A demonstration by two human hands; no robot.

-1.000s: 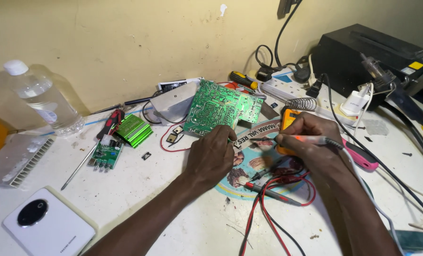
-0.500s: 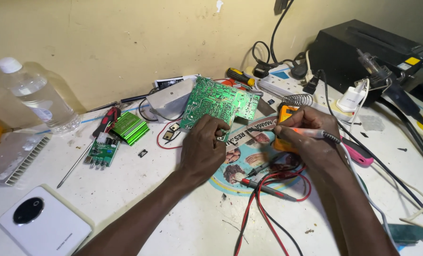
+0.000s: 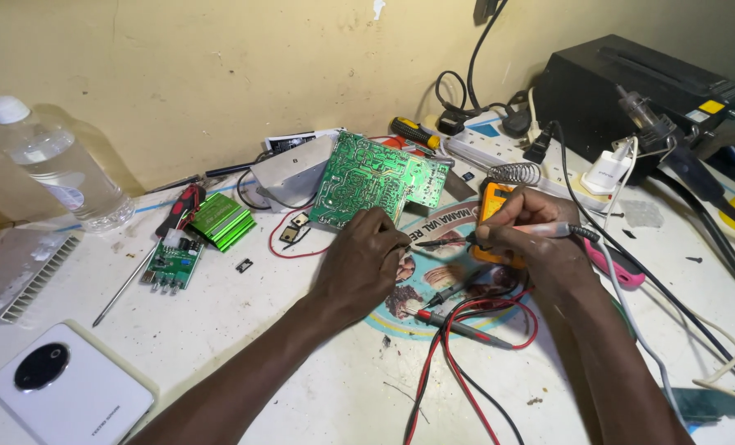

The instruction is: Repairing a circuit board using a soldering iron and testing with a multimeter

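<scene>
Green circuit board (image 3: 373, 177) tilted mid-bench. Left hand (image 3: 359, 268) just below board, fingers pinching small part at its lower edge. Right hand (image 3: 525, 243) right of board, clamped on soldering iron (image 3: 520, 231), over yellow multimeter (image 3: 496, 206). Red and black probe leads (image 3: 466, 330) below-right of board.

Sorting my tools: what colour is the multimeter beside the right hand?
Orange-yellow, the multimeter partly hidden behind the right hand; head view shows it.

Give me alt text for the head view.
Two hands meet at a green circuit board on a cluttered white bench: the right hand holds a soldering iron, the left hand pinches something small. Multimeter behind.
</scene>
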